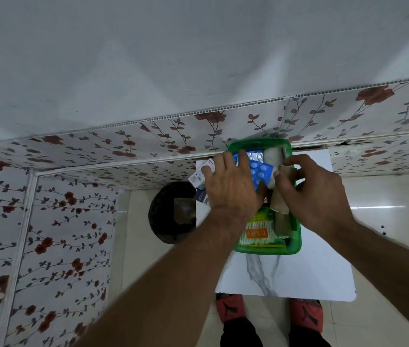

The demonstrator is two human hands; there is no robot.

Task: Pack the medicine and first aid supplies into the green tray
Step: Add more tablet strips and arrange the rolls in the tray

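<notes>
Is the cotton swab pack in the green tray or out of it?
In. The cotton swab pack lies inside the green tray, at its near end.

Only one label can be read with any confidence: the word "TULIPS" in white letters on an orange band, seen upside down from the camera, on the pack of cotton swabs lying at the 6 o'clock end of the green tray. Green print above that band is too blurred to read. The small white and blue box at the tray's 9 o'clock side carries fine print and a blue word, both too small to make out.
</notes>
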